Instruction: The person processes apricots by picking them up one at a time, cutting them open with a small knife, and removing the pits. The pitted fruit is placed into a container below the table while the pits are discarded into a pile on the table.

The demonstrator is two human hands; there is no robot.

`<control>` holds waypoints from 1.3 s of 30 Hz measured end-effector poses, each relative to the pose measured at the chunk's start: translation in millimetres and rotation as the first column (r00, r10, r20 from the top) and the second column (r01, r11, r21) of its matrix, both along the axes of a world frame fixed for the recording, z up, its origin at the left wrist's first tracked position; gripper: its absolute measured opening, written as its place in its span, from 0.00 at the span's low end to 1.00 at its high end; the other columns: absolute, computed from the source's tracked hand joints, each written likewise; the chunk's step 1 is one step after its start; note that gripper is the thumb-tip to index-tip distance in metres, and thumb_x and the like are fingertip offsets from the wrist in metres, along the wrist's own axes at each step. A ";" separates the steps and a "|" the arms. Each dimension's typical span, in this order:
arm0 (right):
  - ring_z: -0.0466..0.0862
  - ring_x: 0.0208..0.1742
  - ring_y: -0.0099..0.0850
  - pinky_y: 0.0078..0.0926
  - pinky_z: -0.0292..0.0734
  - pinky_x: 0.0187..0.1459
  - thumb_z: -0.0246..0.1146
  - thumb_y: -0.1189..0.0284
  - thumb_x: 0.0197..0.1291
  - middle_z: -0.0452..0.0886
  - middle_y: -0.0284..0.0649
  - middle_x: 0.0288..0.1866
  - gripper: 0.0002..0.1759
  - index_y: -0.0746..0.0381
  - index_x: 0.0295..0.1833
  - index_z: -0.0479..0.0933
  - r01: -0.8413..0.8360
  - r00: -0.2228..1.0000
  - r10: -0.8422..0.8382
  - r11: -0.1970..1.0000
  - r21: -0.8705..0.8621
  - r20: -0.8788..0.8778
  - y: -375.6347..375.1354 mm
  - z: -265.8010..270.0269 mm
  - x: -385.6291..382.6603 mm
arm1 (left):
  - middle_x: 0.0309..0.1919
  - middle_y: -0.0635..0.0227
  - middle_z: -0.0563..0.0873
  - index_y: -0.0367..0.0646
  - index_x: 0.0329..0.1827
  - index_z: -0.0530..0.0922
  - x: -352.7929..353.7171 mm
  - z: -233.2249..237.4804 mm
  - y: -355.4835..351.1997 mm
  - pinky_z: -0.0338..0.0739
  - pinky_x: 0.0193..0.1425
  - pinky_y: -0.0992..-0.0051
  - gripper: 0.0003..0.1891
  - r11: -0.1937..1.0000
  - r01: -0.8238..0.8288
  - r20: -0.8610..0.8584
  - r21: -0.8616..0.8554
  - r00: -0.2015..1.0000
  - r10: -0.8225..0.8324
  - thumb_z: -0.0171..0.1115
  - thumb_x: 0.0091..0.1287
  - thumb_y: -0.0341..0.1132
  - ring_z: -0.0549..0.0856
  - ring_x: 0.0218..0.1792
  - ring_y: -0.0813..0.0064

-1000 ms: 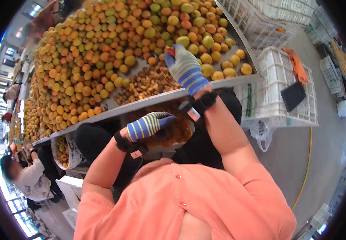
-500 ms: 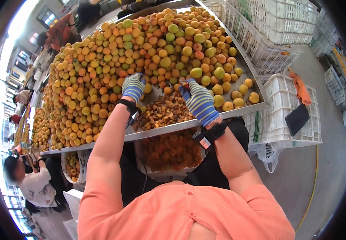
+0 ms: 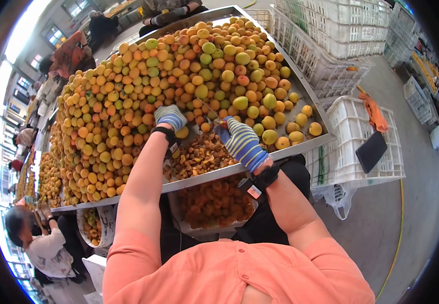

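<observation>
Arms stretched forward over tray (image 3: 300, 146) edge. Two gloved hands: left hand (image 3: 170, 117) curled onto fruit pile (image 3: 128, 101), right hand (image 3: 239, 142) curled beside it; grips unclear. One scrap heap (image 3: 199, 157) between wrists.

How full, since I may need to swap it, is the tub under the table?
Nearly full: orange fruit heaps close to the tub rim.

Whole yellow apricot (image 3: 182, 133) at heap's (image 3: 128, 96) edge

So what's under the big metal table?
A tub of orange fruit pieces sits below the table edge, and a bucket farther left. The table covers the rest.
</observation>
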State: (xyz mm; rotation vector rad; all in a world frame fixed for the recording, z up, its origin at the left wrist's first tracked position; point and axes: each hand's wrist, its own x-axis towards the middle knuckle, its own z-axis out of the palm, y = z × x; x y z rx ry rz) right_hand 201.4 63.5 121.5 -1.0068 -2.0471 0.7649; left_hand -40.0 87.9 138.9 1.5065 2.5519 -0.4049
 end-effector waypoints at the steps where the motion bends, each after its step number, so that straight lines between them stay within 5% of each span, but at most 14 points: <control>1: 0.82 0.31 0.49 0.41 0.75 0.31 0.61 0.63 0.62 0.81 0.50 0.27 0.14 0.64 0.40 0.76 -0.015 0.997 0.011 0.999 -0.045 -0.080 1.7 -2.2 0.4 | 0.48 0.50 0.84 0.39 0.53 0.79 -0.4 1.8 -6.7 0.78 0.52 0.64 0.25 0.998 -0.005 0.034 0.069 0.999 0.002 0.62 0.57 0.47 0.83 0.48 0.54; 3: 0.82 0.32 0.49 0.41 0.75 0.31 0.61 0.64 0.63 0.81 0.52 0.28 0.14 0.65 0.40 0.76 -0.038 0.979 0.015 0.994 -0.106 -0.206 2.8 -8.7 -0.2 | 0.40 0.54 0.86 0.36 0.52 0.78 -36.8 -39.6 -13.3 0.79 0.48 0.68 0.24 0.881 -0.191 0.427 0.433 0.904 -0.014 0.62 0.59 0.46 0.85 0.45 0.61; 5: 0.82 0.32 0.50 0.40 0.74 0.31 0.61 0.65 0.63 0.81 0.53 0.28 0.13 0.66 0.41 0.75 -0.049 0.954 0.007 0.990 -0.132 -0.301 7.3 -19.0 -4.1 | 0.35 0.58 0.84 0.37 0.53 0.78 -40.5 -28.0 -30.1 0.81 0.36 0.73 0.21 0.725 -0.664 0.978 0.182 0.199 -0.063 0.60 0.62 0.43 0.85 0.34 0.68; 6: 0.83 0.30 0.45 0.34 0.74 0.30 0.59 0.69 0.65 0.82 0.52 0.29 0.11 0.68 0.41 0.75 -0.112 0.912 0.031 0.978 -0.178 -0.409 12.1 -35.5 -11.4 | 0.31 0.62 0.82 0.37 0.54 0.77 -34.4 -24.9 -46.3 0.79 0.28 0.78 0.19 0.720 -0.694 0.945 0.013 -0.227 -0.236 0.59 0.64 0.40 0.83 0.27 0.74; 7: 0.83 0.29 0.41 0.32 0.73 0.29 0.58 0.70 0.66 0.82 0.50 0.29 0.10 0.68 0.42 0.75 -0.138 0.902 0.024 0.963 -0.233 -0.432 10.4 -33.1 -12.8 | 0.31 0.62 0.83 0.36 0.51 0.77 -11.4 -8.2 -58.9 0.81 0.31 0.74 0.18 0.746 -0.664 0.838 -0.052 -0.436 -0.330 0.59 0.65 0.40 0.83 0.28 0.69; 9: 0.83 0.29 0.34 0.29 0.72 0.28 0.57 0.73 0.67 0.82 0.47 0.30 0.08 0.68 0.42 0.75 -0.187 0.883 0.006 0.921 -0.342 -0.468 3.3 -27.8 -12.9 | 0.34 0.61 0.84 0.35 0.50 0.77 19.3 3.3 -77.5 0.83 0.35 0.72 0.18 0.820 -0.566 0.691 -0.085 -0.627 -0.360 0.59 0.66 0.41 0.84 0.31 0.68; 12: 0.80 0.29 0.26 0.25 0.72 0.29 0.56 0.73 0.67 0.82 0.42 0.30 0.08 0.68 0.43 0.76 -0.338 0.847 0.059 0.826 -0.450 -0.528 -3.0 -24.1 -10.9 | 0.38 0.59 0.85 0.35 0.50 0.77 46.9 -9.2 -93.7 0.80 0.35 0.74 0.21 0.739 -0.666 0.743 -0.107 -0.547 -0.386 0.61 0.66 0.46 0.84 0.32 0.68; 18: 0.74 0.26 0.22 0.25 0.71 0.29 0.54 0.68 0.70 0.79 0.38 0.27 0.13 0.67 0.42 0.77 -0.391 0.848 0.077 0.760 -0.520 -0.525 -14.6 5.0 1.5 | 0.43 0.61 0.82 0.38 0.61 0.71 71.6 -18.4 -105.4 0.77 0.35 0.79 0.22 0.840 -0.534 0.607 -0.091 -0.699 -0.379 0.59 0.68 0.41 0.81 0.38 0.73; 20: 0.73 0.26 0.22 0.25 0.71 0.29 0.54 0.66 0.70 0.79 0.38 0.27 0.14 0.66 0.42 0.77 -0.388 0.851 0.080 0.762 -0.519 -0.519 -14.4 7.0 5.0 | 0.43 0.61 0.81 0.38 0.62 0.70 74.9 -12.9 -108.1 0.76 0.35 0.79 0.23 0.842 -0.537 0.643 -0.047 -0.662 -0.386 0.58 0.68 0.39 0.80 0.38 0.73; 25: 0.76 0.24 0.30 0.29 0.71 0.28 0.54 0.66 0.69 0.79 0.43 0.26 0.14 0.67 0.42 0.77 -0.331 0.892 0.089 0.795 -0.509 -0.442 -14.4 7.4 5.7 | 0.45 0.58 0.82 0.43 0.61 0.71 82.7 -5.9 -111.4 0.76 0.33 0.81 0.21 0.696 -0.708 0.716 -0.116 -0.545 -0.435 0.60 0.67 0.39 0.81 0.36 0.74; 28: 0.79 0.27 0.42 0.34 0.72 0.30 0.55 0.65 0.68 0.80 0.51 0.27 0.15 0.69 0.42 0.77 -0.189 0.897 0.107 0.970 -0.155 -0.428 -10.2 -20.6 -8.3 | 0.43 0.58 0.83 0.43 0.60 0.71 75.6 -10.2 -111.1 0.76 0.33 0.81 0.20 0.803 -0.595 0.607 -0.003 -0.640 -0.472 0.59 0.68 0.41 0.81 0.35 0.74; 31: 0.81 0.32 0.49 0.38 0.73 0.33 0.56 0.65 0.67 0.80 0.56 0.29 0.16 0.71 0.42 0.77 -0.274 0.882 0.130 0.924 -0.267 -0.453 -14.5 -11.0 -3.8 | 0.43 0.57 0.81 0.36 0.58 0.71 80.7 -8.7 -114.2 0.75 0.32 0.81 0.19 0.797 -0.595 0.623 -0.103 -0.664 -0.415 0.55 0.70 0.40 0.79 0.33 0.73; 37: 0.81 0.30 0.40 0.32 0.74 0.34 0.57 0.65 0.67 0.81 0.50 0.30 0.15 0.68 0.43 0.77 -0.280 0.878 0.096 0.899 -0.338 -0.470 -16.1 -11.0 -2.1 | 0.42 0.57 0.81 0.34 0.55 0.72 96.1 -8.7 -112.8 0.74 0.32 0.81 0.17 0.754 -0.580 0.506 -0.307 -0.771 -0.387 0.55 0.67 0.35 0.77 0.36 0.73; 39: 0.80 0.29 0.28 0.27 0.75 0.34 0.61 0.66 0.64 0.82 0.43 0.30 0.13 0.66 0.44 0.78 -0.253 0.866 0.071 0.916 -0.312 -0.494 -18.0 -0.3 0.7 | 0.44 0.59 0.81 0.37 0.59 0.71 94.8 -19.1 -111.5 0.75 0.33 0.80 0.20 0.785 -0.586 0.485 -0.199 -0.755 -0.440 0.56 0.67 0.36 0.78 0.35 0.73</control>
